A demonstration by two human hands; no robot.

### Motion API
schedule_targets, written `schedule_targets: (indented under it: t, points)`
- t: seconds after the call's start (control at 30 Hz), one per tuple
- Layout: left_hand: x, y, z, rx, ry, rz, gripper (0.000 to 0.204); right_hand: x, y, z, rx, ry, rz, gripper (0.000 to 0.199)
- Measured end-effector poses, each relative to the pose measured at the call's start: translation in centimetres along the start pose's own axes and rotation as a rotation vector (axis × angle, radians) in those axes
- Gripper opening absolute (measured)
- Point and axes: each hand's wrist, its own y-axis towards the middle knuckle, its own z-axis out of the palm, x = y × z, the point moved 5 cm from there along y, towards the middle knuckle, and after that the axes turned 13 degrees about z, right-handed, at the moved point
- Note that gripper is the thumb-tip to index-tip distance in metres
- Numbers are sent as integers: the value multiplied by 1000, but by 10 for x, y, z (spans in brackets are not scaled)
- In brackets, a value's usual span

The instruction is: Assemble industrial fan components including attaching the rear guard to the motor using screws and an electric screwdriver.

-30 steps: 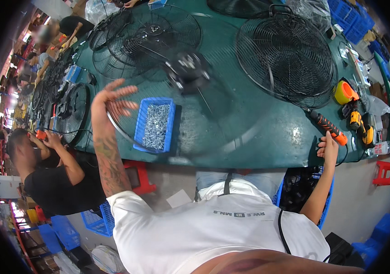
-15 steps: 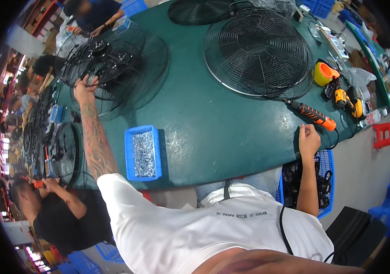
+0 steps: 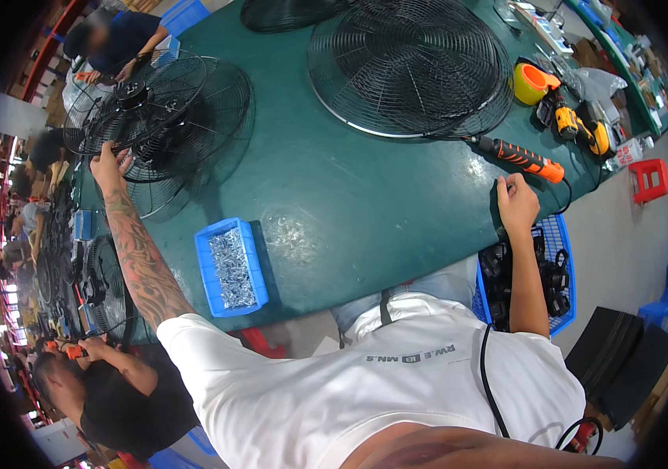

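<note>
My left hand (image 3: 107, 162) reaches far out to the left and grips the rim of a black wire fan guard with a motor and blades (image 3: 154, 109) lying on the green table (image 3: 365, 203). My right hand (image 3: 517, 203) rests at the table's near right edge with its fingers curled and nothing visible in them. Just beyond it lies an orange-handled electric screwdriver (image 3: 522, 158). A blue tray of silver screws (image 3: 231, 267) sits near the front edge between my arms.
A large black fan guard (image 3: 408, 66) lies at the back, with a yellow tape roll (image 3: 533, 82) and yellow drills (image 3: 576, 125) to its right. A blue crate of black parts (image 3: 549, 270) and a red stool (image 3: 647, 180) stand beside the table. A co-worker (image 3: 107, 399) works at lower left.
The fan assembly has slid from the table's middle to the far left, with my left arm stretching after it. My right hand stays at the edge by the screwdriver.
</note>
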Motion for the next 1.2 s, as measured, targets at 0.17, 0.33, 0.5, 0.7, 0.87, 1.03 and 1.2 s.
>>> schedule_targets:
  t: [0.17, 0.33, 0.5, 0.7, 0.87, 1.03, 1.2]
  points:
    - [9, 23, 12, 86, 0, -70, 48, -1, -2, -3, -12, 25, 7, 23]
    - [8, 44, 24, -55, 397, 169, 50, -1, -2, -4, -30, 67, -26, 23]
    - [-69, -87, 179, 468, 803, 1292, 59, -3, -3, -7, -29, 66, -9, 22]
    - [9, -169, 258, 898, 1052, 1099, 54, 3, -3, -8, -32, 113, -33, 22]
    - [23, -168, 261, 864, 1057, 1162, 46, 1, -3, -7, -28, 123, -46, 21]
    - [37, -164, 228, 799, 1074, 1188, 47, 3, -2, -6, -5, 139, -49, 20]
    - [28, -167, 204, 763, 1018, 1165, 47, 0, -3, -6, -2, 113, -13, 22]
